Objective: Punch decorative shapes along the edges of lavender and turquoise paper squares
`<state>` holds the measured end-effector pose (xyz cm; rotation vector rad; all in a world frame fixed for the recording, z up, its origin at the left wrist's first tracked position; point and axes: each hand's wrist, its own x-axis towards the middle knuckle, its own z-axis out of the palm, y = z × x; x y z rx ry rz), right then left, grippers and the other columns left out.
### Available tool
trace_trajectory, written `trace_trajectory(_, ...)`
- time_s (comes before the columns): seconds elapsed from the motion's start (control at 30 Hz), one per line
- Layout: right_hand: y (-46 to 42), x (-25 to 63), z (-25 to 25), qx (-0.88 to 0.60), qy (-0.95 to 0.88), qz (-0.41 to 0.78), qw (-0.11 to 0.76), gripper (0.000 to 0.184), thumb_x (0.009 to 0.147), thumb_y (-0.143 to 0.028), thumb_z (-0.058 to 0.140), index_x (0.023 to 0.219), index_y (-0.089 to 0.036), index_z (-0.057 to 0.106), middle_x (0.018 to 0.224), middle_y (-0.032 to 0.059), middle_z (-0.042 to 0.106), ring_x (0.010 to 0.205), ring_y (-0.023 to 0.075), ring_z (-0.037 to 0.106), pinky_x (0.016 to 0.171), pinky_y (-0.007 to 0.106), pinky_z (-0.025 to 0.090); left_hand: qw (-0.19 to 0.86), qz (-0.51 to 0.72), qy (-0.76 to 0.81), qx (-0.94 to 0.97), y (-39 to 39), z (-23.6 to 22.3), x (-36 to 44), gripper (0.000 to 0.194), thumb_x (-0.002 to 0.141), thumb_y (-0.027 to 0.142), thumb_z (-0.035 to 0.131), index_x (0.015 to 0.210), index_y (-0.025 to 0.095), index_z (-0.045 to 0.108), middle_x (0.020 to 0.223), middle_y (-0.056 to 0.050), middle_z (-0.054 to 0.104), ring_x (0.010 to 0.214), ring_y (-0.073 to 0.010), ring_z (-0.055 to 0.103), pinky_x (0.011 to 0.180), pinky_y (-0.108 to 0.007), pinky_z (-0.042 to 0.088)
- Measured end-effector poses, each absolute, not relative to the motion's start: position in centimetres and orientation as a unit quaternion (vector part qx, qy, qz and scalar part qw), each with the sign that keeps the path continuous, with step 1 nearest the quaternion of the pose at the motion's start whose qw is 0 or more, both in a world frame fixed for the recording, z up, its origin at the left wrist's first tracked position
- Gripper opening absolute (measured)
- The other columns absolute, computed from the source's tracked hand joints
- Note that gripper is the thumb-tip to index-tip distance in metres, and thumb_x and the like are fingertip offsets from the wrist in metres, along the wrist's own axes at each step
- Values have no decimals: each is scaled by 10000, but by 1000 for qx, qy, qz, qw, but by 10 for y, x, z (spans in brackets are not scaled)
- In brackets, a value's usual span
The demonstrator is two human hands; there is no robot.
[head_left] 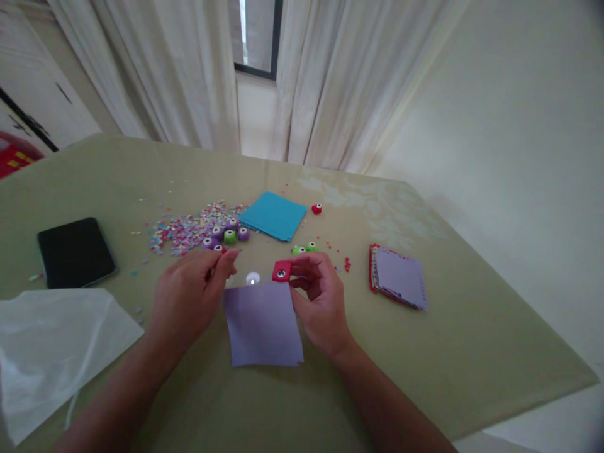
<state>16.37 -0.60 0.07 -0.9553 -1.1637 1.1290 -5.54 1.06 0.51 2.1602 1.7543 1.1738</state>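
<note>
In front of me a square of purple paper (265, 324) hangs just over the table. My right hand (321, 296) grips a small red craft punch (282, 271), which sits at the paper's upper right corner. My left hand (191, 289) is closed near the upper left corner, thumb over curled fingers; whatever it holds, if anything, is hidden. Between the hands, just above the paper's top edge, shows a small bright white disc (253, 278). Beyond my left hand stand several purple punches (243, 234) and a green punch (229, 236). More green punches (306, 249) lie behind my right hand.
A heap of colourful confetti (198, 226) spreads near blue paper sheets (274, 215). Another red punch (317, 209) stands farther back. Punched purple and red papers (401, 277) are stacked at right. A black-screened device (75, 253) and a white bag (56, 346) lie left.
</note>
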Motion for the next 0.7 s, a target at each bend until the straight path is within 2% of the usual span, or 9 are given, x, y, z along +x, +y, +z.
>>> trace_trajectory(0.07, -3, 166, 2, -410, -482, 501, 590, 413, 765, -218, 897, 1127, -283, 708, 1012, 20, 809, 903, 197, 778, 772, 309, 632, 80, 403, 538, 736, 13, 2, -57, 309, 1130, 355, 500, 1080, 210, 768, 1029, -66, 810, 954, -245, 751, 867, -359, 535)
trace_trajectory(0.1, -2, 167, 3, -409, -471, 515, 588, 408, 761, -244, 907, 1124, -283, 725, 998, 19, 806, 883, 195, 769, 759, 310, 628, 85, 408, 509, 753, 13, 0, -56, 298, 1132, 307, 482, 1238, 209, 743, 1186, -84, 806, 1094, -251, 745, 966, -368, 538)
trace_trajectory(0.17, 1, 169, 5, -407, -448, 545, 580, 384, 745, -294, 936, 1083, -275, 755, 980, 17, 805, 864, 194, 757, 749, 315, 625, 88, 397, 450, 795, 12, -3, -55, 398, 1116, 216, 476, 1485, 233, 624, 1428, -101, 730, 1319, -251, 673, 1130, -390, 493)
trace_trajectory(0.3, 5, 172, 5, -425, -417, 569, 567, 370, 719, -362, 967, 1022, -252, 785, 987, 28, 814, 870, 195, 754, 786, 331, 630, 84, 342, 378, 856, 8, -9, -50, 639, 1070, 103, 478, 1670, 317, 424, 1643, -80, 581, 1516, -243, 529, 1268, -422, 387)
trace_trajectory(0.4, 10, 174, 0, -448, -416, 552, 567, 364, 722, -375, 951, 1008, -237, 774, 991, 42, 820, 859, 206, 763, 795, 353, 640, 91, 335, 393, 852, 10, -13, -47, 531, 1074, 146, 481, 1586, 280, 529, 1526, -93, 673, 1409, -261, 613, 1213, -439, 436)
trace_trajectory(0.5, 15, 177, -4, -459, -430, 522, 576, 360, 734, -364, 927, 1023, -233, 756, 1015, 58, 823, 897, 224, 780, 806, 361, 648, 139, 330, 428, 830, 11, -11, -47, 278, 1093, 292, 520, 1292, 235, 705, 1232, -89, 785, 1166, -272, 711, 1068, -441, 515)
trace_trajectory(0.57, 18, 180, -6, -463, -438, 506, 581, 352, 766, -377, 901, 1047, -234, 745, 1022, 65, 823, 899, 222, 781, 790, 353, 646, 209, 281, 421, 836, 5, -5, -45, 222, 1076, 385, 582, 1156, 245, 735, 1119, -66, 788, 1057, -262, 718, 973, -414, 543)
trace_trajectory(0.63, 21, 183, -7, -467, -446, 494, 583, 348, 796, -392, 876, 1071, -237, 731, 1032, 67, 819, 893, 217, 777, 775, 346, 645, 289, 204, 384, 853, -5, 4, -43, 201, 1021, 438, 685, 1109, 267, 744, 1107, -42, 775, 1036, -251, 711, 932, -385, 557)
trace_trajectory(0.7, 22, 185, -9, -468, -460, 480, 582, 355, 804, -383, 866, 1092, -241, 714, 1048, 64, 816, 899, 214, 777, 784, 346, 648, 336, 135, 342, 867, -17, 10, -38, 243, 901, 448, 840, 1051, 281, 748, 1163, -26, 766, 1118, -262, 696, 973, -374, 558)
